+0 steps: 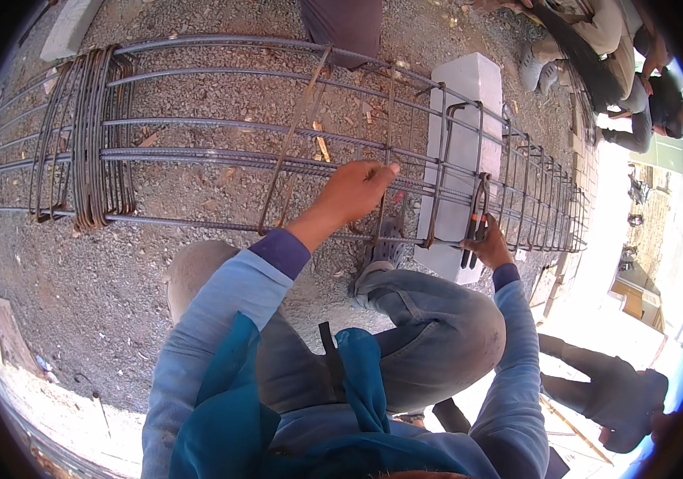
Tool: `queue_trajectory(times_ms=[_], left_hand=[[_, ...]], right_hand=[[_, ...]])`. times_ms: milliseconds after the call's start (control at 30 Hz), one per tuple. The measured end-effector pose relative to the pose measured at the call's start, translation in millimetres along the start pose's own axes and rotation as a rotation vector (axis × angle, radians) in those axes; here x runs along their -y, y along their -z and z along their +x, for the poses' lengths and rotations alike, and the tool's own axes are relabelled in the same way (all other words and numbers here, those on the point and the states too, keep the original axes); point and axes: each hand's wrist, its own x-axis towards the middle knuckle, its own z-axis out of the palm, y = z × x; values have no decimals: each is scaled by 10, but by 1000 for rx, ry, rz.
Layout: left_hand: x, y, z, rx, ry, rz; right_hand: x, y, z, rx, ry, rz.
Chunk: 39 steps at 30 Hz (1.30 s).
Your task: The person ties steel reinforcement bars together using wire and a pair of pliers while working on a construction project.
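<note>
At ten o'clock, ribbed metal bars (198,154) look faintly glossy; at one, a block (469,88) is smooth and matt; at eight, the gravel (130,339) is rough; cloth scarf (214,431) at seven, worn denim trousers (445,319) at four.

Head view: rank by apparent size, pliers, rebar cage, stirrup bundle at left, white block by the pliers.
1. Rebar cage
2. Stirrup bundle and white block: too alike to rank
3. Pliers, clearly smallest
</note>
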Motion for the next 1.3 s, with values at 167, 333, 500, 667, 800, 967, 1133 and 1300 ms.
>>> queue_trajectory(times_ms=[167,333,500,667,800,967,1133,1300], left_hand=[[68,-215,67,46,130,-165],[35,-370,130,63,202,-279],[-254,-350,85,49,388,-607],[-233,-626,160,-40,438,-865],[-102,-805,254,-154,390,-1030],[-240,-890,258,-200,346,-1020],[-293,-910,299,-245,300,-1070],[-388,-864,303,-248,301,-1214]], right_hand=[[144,-76,2,-25,-135,71],[-41,-228,-68,-169,-134,243],[179,-43,-142,-137,-180,729],[956,921,126,-28,463,-152],[1860,1122,443,85,545,-699],[2465,1028,566,201,656,-1112],[2680,985,467,103,759,-1311],[2740,889,292,-77,877,-1473]])
